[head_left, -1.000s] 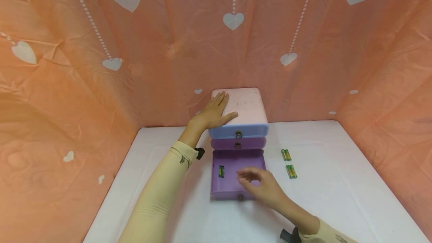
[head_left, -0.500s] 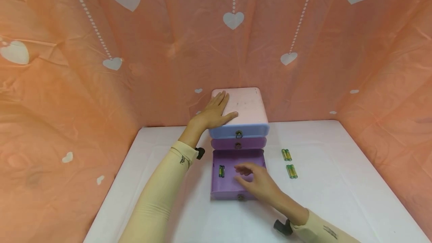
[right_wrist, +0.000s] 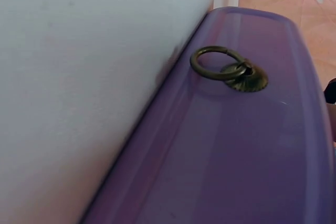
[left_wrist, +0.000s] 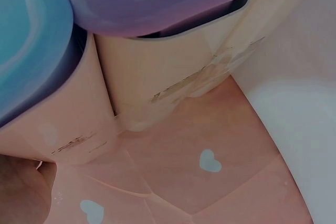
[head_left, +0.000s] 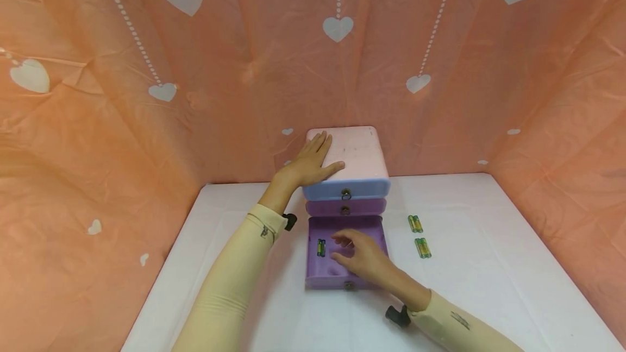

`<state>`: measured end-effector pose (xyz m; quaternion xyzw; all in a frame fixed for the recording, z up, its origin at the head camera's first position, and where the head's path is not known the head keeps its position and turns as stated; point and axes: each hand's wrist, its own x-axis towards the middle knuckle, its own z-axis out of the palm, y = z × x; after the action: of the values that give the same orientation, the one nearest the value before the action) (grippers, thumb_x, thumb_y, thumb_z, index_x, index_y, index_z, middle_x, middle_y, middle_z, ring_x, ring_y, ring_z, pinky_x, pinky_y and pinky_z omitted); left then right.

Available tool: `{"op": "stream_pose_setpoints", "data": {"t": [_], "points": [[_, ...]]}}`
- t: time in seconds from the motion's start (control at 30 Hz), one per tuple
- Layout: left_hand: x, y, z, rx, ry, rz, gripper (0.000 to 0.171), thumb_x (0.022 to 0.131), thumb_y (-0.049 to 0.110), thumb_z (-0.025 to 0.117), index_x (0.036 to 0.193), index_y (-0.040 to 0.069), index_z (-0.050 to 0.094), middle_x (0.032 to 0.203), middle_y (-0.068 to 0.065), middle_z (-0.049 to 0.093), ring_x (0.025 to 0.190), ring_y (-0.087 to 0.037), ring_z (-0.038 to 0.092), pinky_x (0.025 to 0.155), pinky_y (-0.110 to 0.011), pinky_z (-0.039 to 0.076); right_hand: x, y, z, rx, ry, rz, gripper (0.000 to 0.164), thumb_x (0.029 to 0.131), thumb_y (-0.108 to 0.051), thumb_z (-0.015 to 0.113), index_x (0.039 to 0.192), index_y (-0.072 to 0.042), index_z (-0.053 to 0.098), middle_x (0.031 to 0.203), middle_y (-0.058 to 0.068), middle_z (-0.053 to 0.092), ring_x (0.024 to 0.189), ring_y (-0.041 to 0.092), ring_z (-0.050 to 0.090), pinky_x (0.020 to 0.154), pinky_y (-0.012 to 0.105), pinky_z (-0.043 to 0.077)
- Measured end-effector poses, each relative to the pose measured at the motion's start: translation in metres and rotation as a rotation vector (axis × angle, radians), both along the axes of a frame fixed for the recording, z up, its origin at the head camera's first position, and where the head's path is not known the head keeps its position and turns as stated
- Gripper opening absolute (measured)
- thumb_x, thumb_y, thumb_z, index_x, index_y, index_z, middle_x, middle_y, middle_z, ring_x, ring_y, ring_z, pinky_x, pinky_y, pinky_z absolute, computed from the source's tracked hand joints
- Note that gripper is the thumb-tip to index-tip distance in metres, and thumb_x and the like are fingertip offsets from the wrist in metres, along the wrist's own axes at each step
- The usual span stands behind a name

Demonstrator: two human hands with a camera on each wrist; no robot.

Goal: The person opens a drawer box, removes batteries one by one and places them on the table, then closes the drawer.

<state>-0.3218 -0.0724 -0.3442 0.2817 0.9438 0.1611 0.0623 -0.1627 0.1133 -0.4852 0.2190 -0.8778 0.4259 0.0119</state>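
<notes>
A small drawer cabinet (head_left: pixel 357 151) with a pink top stands against the back curtain. My left hand (head_left: pixel 310 166) rests on the left of its top, fingers spread; only a bit of that hand shows in the left wrist view's lower left corner. The purple bottom drawer (head_left: pixel 318 271) is pulled out, with a pair of green batteries (head_left: pixel 321 247) lying in its left half. Over the drawer's right part hovers my right hand (head_left: pixel 364 258), thumb and fingers apart, nothing visible between them. In the right wrist view, the purple drawer front (right_wrist: pixel 236 145) carries a brass ring pull (right_wrist: pixel 212 77).
Two more battery pairs lie on the white table (head_left: pixel 469 287) right of the cabinet, a rear pair (head_left: pixel 415 224) and a front pair (head_left: pixel 423 247). Above the pulled-out drawer are a purple drawer (head_left: pixel 318 208) and a blue drawer (head_left: pixel 323 191). An orange curtain (head_left: pixel 254 96) surrounds the table.
My right hand has moved left and slightly toward the back over the drawer, closer to the batteries inside. The left hand has stayed on the cabinet top.
</notes>
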Motion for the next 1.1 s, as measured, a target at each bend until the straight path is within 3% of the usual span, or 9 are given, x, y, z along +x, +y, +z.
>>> {"op": "stream_pose_setpoints", "data": {"t": [0.3, 0.9, 1.1], "points": [[-0.001, -0.001, -0.002, 0.004, 0.001, -0.001, 0.094, 0.11, 0.066, 0.042, 0.173, 0.01, -0.001, 0.181, -0.009, -0.007, 0.167, -0.023, -0.007, 0.134, -0.042, -0.002, -0.01, -0.011, 0.0, 0.056, -0.018, 0.013, 0.041, 0.091, -0.016, 0.087, 0.126, 0.0, 0.072, 0.116, 0.012, 0.074, 0.107, 0.027, 0.072, 0.095, 0.049, 0.06], [0.0, 0.001, -0.002, -0.009, 0.001, 0.002, 0.095, 0.11, 0.066, 0.04, 0.173, 0.011, -0.002, 0.181, -0.008, -0.008, 0.167, -0.022, -0.008, 0.134, -0.039, -0.004, -0.023, -0.022, -0.003, 0.151, 0.015, 0.034, 0.04, 0.087, -0.016, 0.091, 0.119, 0.001, 0.073, 0.103, 0.008, 0.069, 0.096, 0.023, 0.066, 0.088, 0.042, 0.057], [0.0, 0.0, -0.001, -0.009, -0.001, -0.002, 0.094, 0.11, 0.066, 0.04, 0.173, 0.01, -0.002, 0.181, -0.009, -0.009, 0.167, -0.022, -0.008, 0.134, -0.039, -0.005, -0.026, -0.026, -0.004, 0.169, -0.006, 0.031, 0.04, 0.087, -0.017, 0.091, 0.118, 0.002, 0.073, 0.104, 0.009, 0.068, 0.097, 0.023, 0.065, 0.091, 0.046, 0.057]]}}
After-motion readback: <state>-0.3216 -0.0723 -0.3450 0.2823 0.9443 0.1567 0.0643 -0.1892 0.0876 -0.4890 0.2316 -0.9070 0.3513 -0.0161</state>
